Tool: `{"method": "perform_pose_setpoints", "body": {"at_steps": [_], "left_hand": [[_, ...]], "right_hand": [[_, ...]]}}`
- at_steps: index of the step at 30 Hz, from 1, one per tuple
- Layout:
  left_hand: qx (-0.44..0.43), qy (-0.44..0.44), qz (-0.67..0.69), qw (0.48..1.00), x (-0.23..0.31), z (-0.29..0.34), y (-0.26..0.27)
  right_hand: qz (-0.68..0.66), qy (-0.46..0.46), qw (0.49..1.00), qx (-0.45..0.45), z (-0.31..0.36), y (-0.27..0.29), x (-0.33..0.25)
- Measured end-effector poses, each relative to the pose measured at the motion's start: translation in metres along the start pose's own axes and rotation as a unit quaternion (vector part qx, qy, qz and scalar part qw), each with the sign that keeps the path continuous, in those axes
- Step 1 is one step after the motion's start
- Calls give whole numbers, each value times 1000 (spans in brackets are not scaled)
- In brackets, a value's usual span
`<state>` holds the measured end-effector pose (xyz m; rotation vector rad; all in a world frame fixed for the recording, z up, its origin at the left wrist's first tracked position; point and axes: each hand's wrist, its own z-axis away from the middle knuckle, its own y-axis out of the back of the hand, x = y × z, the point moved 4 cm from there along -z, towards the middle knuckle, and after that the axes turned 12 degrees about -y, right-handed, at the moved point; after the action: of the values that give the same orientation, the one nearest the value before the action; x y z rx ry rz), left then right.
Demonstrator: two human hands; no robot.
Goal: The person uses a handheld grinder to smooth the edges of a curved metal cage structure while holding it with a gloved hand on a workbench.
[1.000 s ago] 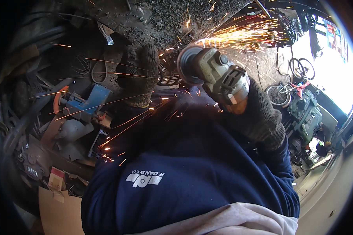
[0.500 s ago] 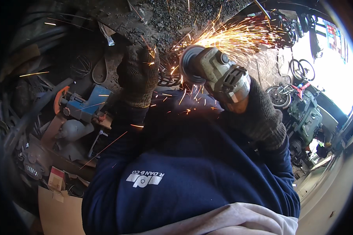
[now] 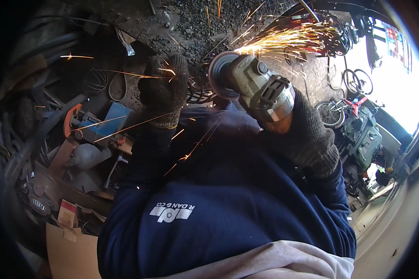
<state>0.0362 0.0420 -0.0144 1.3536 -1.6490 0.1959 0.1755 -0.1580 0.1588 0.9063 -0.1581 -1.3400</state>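
Observation:
My right hand (image 3: 307, 137), in a dark knit glove, grips the rear body of a grey angle grinder (image 3: 263, 90). Its disc (image 3: 220, 74) points left and touches dark metal at its upper edge, throwing orange sparks (image 3: 288, 39) up and to the right. My left hand (image 3: 165, 88), also in a dark glove, is curled and pressed down just left of the disc, beside a curved metal grille piece (image 3: 199, 96). What lies under its fingers is hidden. My navy sweatshirt (image 3: 219, 209) fills the lower middle.
Gravel and dark scrap (image 3: 191, 23) lie ahead. A blue box-shaped machine with an orange part (image 3: 102, 121) and a grey canister (image 3: 86, 156) sit at left, cardboard (image 3: 70, 246) at lower left. A bicycle (image 3: 344, 104) and a green machine (image 3: 365, 139) stand at right.
The spark spray has shifted, now streaming mostly up and right, with stray sparks crossing my left glove and sleeve. Both hands and the grinder have barely moved.

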Motion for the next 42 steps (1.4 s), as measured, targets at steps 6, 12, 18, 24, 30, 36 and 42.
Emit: {"method": "perform_pose_setpoints", "body": {"at_steps": [6, 12, 18, 24, 30, 36, 42], "left_hand": [[-34, 68, 44, 996, -11, 4, -7], [18, -2, 9, 1000, -2, -2, -4], [-50, 37, -12, 998, 2, -9, 1], [-9, 48, 72, 996, -14, 2, -10], [-31, 42, 79, 996, -9, -2, -7], [-38, 66, 70, 995, -22, 11, -10], [-16, 6, 0, 1000, -6, -1, -6]], "right_hand": [[-75, -35, 996, -46, 3, 6, -5], [-72, 3, 997, -19, 3, 0, 12], [-71, 23, 997, -15, 5, 5, -8], [-205, -47, 973, -96, 6, -2, -15], [-11, 7, 1000, -14, 5, 9, -26], [54, -21, 998, 27, 6, 11, -22], [7, -35, 999, 14, 0, 20, -17]]}}
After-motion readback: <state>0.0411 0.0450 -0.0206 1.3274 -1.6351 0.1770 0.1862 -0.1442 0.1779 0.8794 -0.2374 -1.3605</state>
